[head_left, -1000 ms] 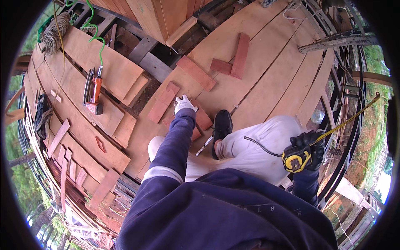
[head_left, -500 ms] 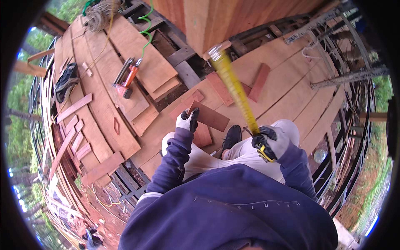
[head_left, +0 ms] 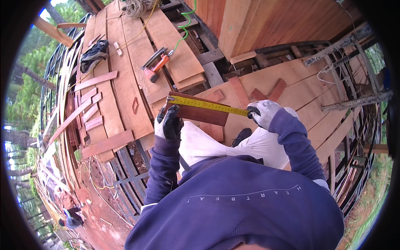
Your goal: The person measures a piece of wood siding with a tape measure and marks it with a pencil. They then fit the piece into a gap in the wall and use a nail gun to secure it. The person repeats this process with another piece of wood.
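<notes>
My left hand (head_left: 168, 123), in a white glove with dark fingers, is closed on the left end of a short reddish-brown wooden board (head_left: 200, 116). The board is held up over my lap, slightly tilted. Along its upper edge stretches the yellow blade of a tape measure (head_left: 208, 106), with its hooked end by my left fingertips. At the other end, just past the board, my gloved right hand (head_left: 264, 113) is closed around the tape measure; its case is mostly hidden in the palm. Several offcuts, among them a reddish strip (head_left: 238, 91), lie on the planks beyond.
An orange nail gun (head_left: 157, 67) with a green coiled hose (head_left: 183, 29) lies on the planks (head_left: 121, 68) ahead-left. Reddish strips (head_left: 96, 80) and a dark cloth item (head_left: 94, 55) are further left. Gaps show between planks. A metal frame (head_left: 354, 102) stands right, a wood-clad wall (head_left: 266, 25) ahead.
The tape blade has swung down from pointing forward to lying across the board. My left hand now pinches near its hook. My right hand has come up, and the view has shifted.
</notes>
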### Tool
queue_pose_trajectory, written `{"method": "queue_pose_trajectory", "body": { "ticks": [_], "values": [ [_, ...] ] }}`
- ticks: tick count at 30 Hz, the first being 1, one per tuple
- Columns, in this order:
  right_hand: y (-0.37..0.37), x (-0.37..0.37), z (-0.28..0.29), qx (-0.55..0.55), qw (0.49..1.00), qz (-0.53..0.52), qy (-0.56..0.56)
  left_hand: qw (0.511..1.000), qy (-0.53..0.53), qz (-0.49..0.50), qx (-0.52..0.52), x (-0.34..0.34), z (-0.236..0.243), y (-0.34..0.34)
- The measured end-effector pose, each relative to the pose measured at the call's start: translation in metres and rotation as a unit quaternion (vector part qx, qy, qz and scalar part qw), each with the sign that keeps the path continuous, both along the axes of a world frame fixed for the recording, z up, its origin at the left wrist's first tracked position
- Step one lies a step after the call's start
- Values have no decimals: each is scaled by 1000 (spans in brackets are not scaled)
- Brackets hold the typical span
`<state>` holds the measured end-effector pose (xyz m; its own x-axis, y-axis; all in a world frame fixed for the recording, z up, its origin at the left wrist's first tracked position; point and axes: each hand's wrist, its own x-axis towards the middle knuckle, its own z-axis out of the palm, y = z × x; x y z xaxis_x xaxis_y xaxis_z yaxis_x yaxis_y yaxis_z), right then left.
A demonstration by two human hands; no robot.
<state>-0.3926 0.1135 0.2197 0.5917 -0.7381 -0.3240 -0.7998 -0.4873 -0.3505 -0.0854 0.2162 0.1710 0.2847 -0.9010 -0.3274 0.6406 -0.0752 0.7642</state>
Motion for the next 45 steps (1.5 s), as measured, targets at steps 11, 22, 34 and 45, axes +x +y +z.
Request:
{"method": "queue_pose_trajectory", "body": {
  "ticks": [11,22,34,45],
  "values": [
    [16,2,23,-40,999,5,14,993,-116,15,-2,2,-9,8],
    [29,6,-2,120,983,-25,-134,997,-79,-6,-4,13,-8,10],
    [113,-8,-78,260,922,-113,-263,964,-264,1,-15,53,-168,56],
    [114,-5,-77,312,900,-130,-276,907,-359,-134,-172,2,-149,65]
  ]
}}
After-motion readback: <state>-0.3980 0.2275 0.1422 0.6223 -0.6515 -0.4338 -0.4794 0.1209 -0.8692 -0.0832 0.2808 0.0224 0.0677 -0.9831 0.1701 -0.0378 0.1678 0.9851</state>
